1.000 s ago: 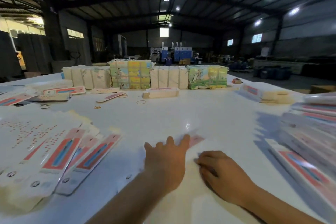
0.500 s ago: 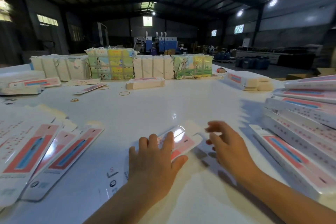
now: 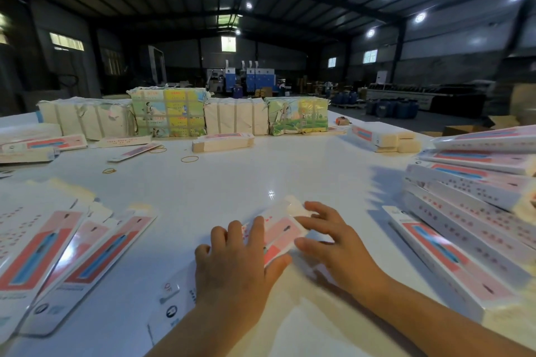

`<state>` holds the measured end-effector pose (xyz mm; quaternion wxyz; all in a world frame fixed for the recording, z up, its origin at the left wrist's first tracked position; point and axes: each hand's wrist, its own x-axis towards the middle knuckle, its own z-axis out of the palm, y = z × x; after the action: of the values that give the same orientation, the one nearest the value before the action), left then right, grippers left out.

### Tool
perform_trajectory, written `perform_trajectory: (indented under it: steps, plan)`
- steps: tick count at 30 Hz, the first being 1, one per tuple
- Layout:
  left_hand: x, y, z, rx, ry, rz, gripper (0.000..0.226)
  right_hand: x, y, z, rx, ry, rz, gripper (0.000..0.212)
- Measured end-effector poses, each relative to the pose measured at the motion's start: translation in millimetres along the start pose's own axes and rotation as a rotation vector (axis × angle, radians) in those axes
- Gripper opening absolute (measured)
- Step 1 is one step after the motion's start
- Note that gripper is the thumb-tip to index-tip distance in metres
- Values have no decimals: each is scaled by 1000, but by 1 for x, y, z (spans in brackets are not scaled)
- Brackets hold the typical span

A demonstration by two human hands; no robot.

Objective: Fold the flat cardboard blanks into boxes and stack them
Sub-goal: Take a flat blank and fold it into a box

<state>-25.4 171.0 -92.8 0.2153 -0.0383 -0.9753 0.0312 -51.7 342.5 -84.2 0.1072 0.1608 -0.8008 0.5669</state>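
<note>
Left hand (image 3: 235, 266): your fingers lie flat, pressing the blank (image 3: 278, 233) to the bench (image 3: 261, 177).
Right hand (image 3: 333, 243): fingers spread loosely, touching the blank's far end, gripping nothing.
Risk: the glossy blank may skid from under your palm, creasing crooked.
Risk: your right elbow sits near the stacked boxes (image 3: 470, 211); a nudge could topple them.

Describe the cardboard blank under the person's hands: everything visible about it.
The cardboard blank is long, thin, glossy white card with a pink-and-red printed panel and small round marks near its near end. It lies on the white table, partly folded, its far end pale and unprinted. The left hand presses on its middle; the right hand touches its far right edge with curled fingers.
</note>
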Motion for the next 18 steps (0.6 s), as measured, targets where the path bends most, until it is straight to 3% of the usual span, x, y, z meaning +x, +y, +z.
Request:
perform_trajectory:
  steps: [4, 6, 18]
  plan:
    - [0, -2, -2, -42, 29, 34, 88, 1, -6, -3, 415, -105, 154, 22]
    - [-1, -3, -2, -51, 39, 53, 90, 0, -7, -4, 504, -153, 200, 23]
    - [2, -13, -3, -238, 39, 130, 97, 0, -14, -8, 381, -108, 102, 25]
